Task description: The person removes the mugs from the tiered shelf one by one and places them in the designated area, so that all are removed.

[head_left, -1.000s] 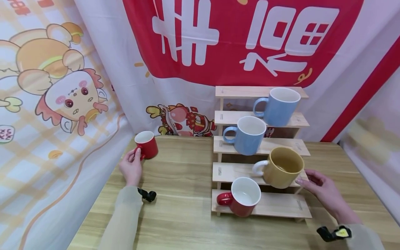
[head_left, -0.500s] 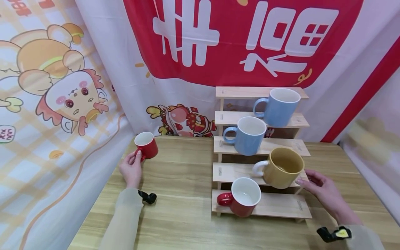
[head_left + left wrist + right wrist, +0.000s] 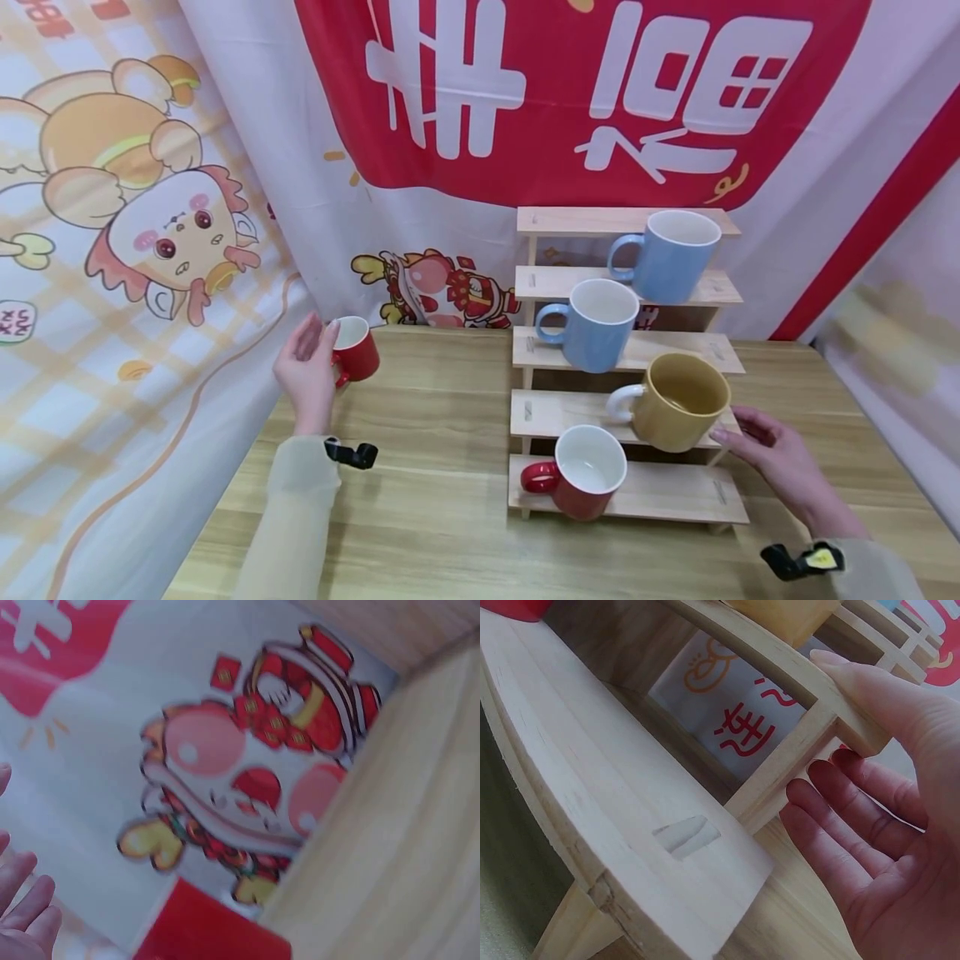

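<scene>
A small red mug with a white inside stands at the table's far left. My left hand is raised just beside its handle, fingers relaxed and holding nothing. In the left wrist view, those fingers show at the edge, apart from the red mug. My right hand grips the right end of a stepped wooden shelf, thumb on top of a board and fingers under it. A yellow mug with a white handle sits on that board, close to my thumb.
Two light blue mugs, one higher and one lower, stand on the upper steps. Another red mug is on the lowest step. A printed cloth hangs behind the wooden table, and another covers the left side.
My left hand has let go of the red mug's handle and lifted slightly up and to the left. The mug stays in place, and my right hand has not moved.
</scene>
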The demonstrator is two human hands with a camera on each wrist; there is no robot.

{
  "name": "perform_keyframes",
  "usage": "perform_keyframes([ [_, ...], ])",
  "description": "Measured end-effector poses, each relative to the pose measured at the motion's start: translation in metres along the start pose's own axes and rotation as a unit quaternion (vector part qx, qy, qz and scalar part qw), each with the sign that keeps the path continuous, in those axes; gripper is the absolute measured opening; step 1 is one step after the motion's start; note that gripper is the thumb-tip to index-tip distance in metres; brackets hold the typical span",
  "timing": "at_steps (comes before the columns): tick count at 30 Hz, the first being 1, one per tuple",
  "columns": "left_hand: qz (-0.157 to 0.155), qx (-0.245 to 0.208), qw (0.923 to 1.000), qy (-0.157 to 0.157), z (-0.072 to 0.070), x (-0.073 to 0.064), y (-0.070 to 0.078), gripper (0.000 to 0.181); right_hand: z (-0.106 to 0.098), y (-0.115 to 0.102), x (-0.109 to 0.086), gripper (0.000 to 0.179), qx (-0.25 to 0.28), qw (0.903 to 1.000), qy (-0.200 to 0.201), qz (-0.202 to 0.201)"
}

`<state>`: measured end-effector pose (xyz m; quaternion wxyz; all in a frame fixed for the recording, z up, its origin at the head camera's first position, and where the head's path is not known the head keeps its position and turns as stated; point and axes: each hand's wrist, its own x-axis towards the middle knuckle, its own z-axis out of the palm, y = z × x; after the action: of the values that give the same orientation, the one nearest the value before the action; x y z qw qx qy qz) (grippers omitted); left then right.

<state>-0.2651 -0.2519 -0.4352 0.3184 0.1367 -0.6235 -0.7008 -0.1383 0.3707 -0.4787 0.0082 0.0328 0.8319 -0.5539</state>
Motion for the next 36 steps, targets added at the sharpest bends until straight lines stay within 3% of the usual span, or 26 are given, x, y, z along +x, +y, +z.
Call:
perform_keyframes([
  [3,0.023,0.012,0.9991,-0.034,0.014,-0.009,0.021,0.052,0.0,0.0,0.0,0.061,0.002,1.0,0.0,-0.002],
  [7,0.078,0.005,0.9939,-0.078,0.034,-0.02,0.043,0.055,0.0,0.0,0.001,0.059,0.001,1.0,0.001,-0.004],
  [14,0.123,-0.074,0.9788,-0.146,0.071,-0.037,0.076,0.053,-0.001,-0.001,0.001,0.055,-0.001,0.9997,0.002,-0.023],
  [19,0.15,-0.077,0.9606,-0.221,0.101,-0.055,0.091,0.05,-0.001,-0.002,-0.001,0.05,0.012,0.9994,0.001,-0.031],
  [29,0.138,-0.076,0.9217,-0.355,0.164,-0.107,0.103,0.055,0.0,-0.001,-0.001,0.051,0.013,0.9996,0.004,-0.023],
  [36,0.139,-0.046,0.8939,-0.424,0.197,-0.129,0.112,0.055,0.0,0.0,-0.001,0.052,0.017,0.9997,0.004,-0.015],
])
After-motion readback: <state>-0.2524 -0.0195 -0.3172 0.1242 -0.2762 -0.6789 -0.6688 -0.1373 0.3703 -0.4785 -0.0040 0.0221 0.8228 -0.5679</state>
